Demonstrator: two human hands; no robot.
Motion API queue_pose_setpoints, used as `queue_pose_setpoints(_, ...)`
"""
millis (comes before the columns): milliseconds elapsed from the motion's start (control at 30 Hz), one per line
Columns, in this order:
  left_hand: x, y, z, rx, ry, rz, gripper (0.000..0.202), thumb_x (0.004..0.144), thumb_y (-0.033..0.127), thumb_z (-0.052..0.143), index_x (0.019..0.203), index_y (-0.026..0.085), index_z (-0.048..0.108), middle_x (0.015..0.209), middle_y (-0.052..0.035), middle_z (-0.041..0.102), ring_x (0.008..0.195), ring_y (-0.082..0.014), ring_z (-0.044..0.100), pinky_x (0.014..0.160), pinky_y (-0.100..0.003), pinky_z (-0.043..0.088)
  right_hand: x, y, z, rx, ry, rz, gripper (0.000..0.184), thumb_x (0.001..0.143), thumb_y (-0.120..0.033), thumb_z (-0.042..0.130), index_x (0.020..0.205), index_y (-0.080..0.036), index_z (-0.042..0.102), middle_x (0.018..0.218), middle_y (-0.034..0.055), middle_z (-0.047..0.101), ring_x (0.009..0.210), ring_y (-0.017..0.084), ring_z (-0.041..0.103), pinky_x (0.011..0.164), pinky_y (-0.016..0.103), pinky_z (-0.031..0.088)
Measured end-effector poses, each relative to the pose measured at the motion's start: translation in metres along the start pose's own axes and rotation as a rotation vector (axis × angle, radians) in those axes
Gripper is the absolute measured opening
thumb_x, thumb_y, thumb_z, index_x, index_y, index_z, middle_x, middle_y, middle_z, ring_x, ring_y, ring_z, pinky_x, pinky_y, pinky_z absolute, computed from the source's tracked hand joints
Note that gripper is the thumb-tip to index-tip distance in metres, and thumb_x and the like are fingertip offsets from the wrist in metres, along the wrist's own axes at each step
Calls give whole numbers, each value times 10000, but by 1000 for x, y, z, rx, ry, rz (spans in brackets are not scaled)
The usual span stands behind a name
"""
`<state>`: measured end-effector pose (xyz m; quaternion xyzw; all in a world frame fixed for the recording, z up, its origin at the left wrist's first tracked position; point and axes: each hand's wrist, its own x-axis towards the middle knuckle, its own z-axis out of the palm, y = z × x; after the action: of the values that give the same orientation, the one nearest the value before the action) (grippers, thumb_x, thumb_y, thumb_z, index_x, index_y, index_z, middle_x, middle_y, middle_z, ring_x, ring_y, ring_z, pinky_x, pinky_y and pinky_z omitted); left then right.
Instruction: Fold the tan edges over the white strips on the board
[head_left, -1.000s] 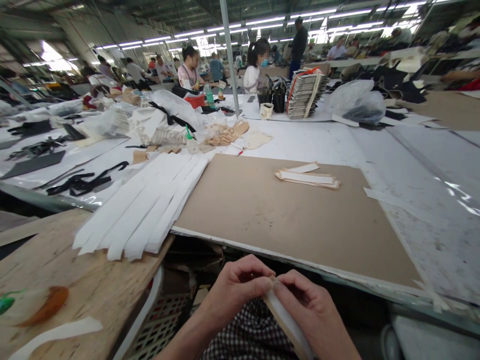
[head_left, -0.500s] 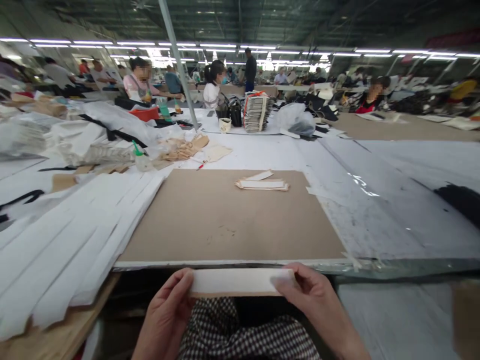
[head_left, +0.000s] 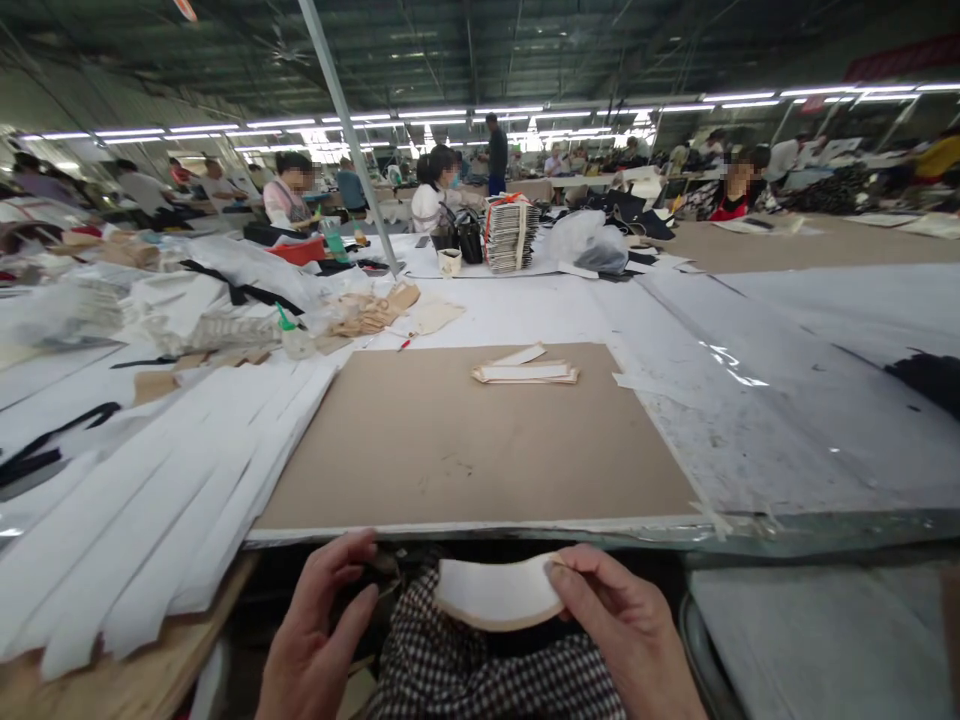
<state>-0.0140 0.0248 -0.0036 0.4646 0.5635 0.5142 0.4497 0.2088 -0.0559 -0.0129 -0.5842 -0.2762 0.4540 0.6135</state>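
My right hand point(head_left: 619, 625) pinches one end of a short white strip with a tan edge point(head_left: 499, 592), held over my checked lap below the table edge; the strip bows downward. My left hand point(head_left: 319, 630) is off the strip, its fingers curled loosely apart beside something dark that I cannot make out. Ahead on the table lies a brown cardboard sheet point(head_left: 465, 440) with a small stack of similar strips point(head_left: 525, 370) at its far side.
Long white strips point(head_left: 157, 490) fan out on the left. A glue bottle point(head_left: 289, 335), tan pieces point(head_left: 367, 310) and a bundled stack point(head_left: 510, 232) lie farther back. Clear plastic covers the table on the right point(head_left: 787, 400). Other people sit at far tables.
The strip was held flat between both hands half a second ago. Now my left hand has let go and the strip sags from my right hand. The view has settled facing the cardboard.
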Motion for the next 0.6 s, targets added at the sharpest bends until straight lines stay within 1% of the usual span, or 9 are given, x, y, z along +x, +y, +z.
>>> queue_pose_setpoints(33, -5, 8, 5, 41, -55, 86, 375, 607, 308, 818, 965, 225, 744, 1066, -61, 671, 1053, -254, 591, 930, -256, 467, -1, 0, 1, -12, -26, 2, 401, 706, -608, 733, 771, -213, 741, 701, 17, 667, 644, 167, 582, 597, 251, 480)
queue_pose_setpoints(67, -9, 16, 12, 89, -145, 144, 314, 668, 317, 786, 969, 236, 750, 1093, -65, 666, 1074, -259, 582, 968, -274, 444, -1, 1, 3, -24, -56, 3, 401, 712, -611, 726, 771, -215, 740, 709, 18, 672, 650, 170, 590, 601, 251, 483)
queue_pose_setpoints(133, -17, 28, 27, 175, -413, 198, 243, 753, 308, 737, 988, 250, 756, 1096, -75, 668, 1058, -263, 589, 971, -299, 437, -3, 2, 5, -35, -114, 4, 383, 727, -600, 719, 781, -221, 740, 733, 20, 684, 663, 172, 602, 611, 250, 487)
queue_pose_setpoints(200, -21, 36, 42, 209, -661, 230, 221, 816, 301, 685, 1025, 256, 743, 1051, -72, 673, 985, -239, 604, 892, -285, 462, -5, 3, 6, -29, -148, 6, 351, 738, -573, 724, 810, -229, 740, 757, 18, 694, 675, 172, 611, 619, 245, 489)
queue_pose_setpoints(267, -21, 37, 54, 237, -815, 207, 176, 861, 303, 638, 996, 241, 732, 946, -53, 675, 870, -199, 606, 779, -251, 464, -7, 4, 5, -16, -158, 8, 322, 742, -540, 736, 839, -233, 734, 785, 16, 701, 699, 172, 623, 640, 240, 494)
queue_pose_setpoints(333, -20, 35, 61, 255, -861, 141, 144, 876, 308, 619, 909, 210, 719, 841, -30, 657, 774, -166, 582, 697, -227, 440, -8, 3, 3, -32, -171, -7, 296, 762, -515, 727, 845, -231, 725, 800, 16, 697, 718, 170, 625, 660, 236, 493)
queue_pose_setpoints(433, -20, 29, 63, 250, -825, 66, 155, 869, 315, 629, 819, 181, 687, 766, -7, 620, 701, -134, 534, 641, -210, 405, -7, -1, 1, -87, -214, -72, 254, 822, -486, 671, 846, -237, 712, 790, 12, 670, 730, 165, 605, 672, 235, 475)
queue_pose_setpoints(533, -20, 26, 60, 259, -824, 46, 159, 862, 323, 641, 809, 178, 674, 734, 8, 604, 665, -119, 505, 618, -205, 385, -6, -5, 2, -140, -233, -130, 223, 851, -457, 642, 808, -244, 693, 799, 2, 627, 748, 158, 568, 681, 230, 444)
queue_pose_setpoints(600, -20, 26, 57, 281, -835, 58, 143, 861, 310, 644, 806, 181, 675, 739, 10, 610, 680, -122, 515, 634, -207, 387, -5, -6, 3, -164, -232, -126, 238, 858, -455, 631, 768, -238, 670, 790, -3, 591, 740, 152, 535, 668, 227, 421)
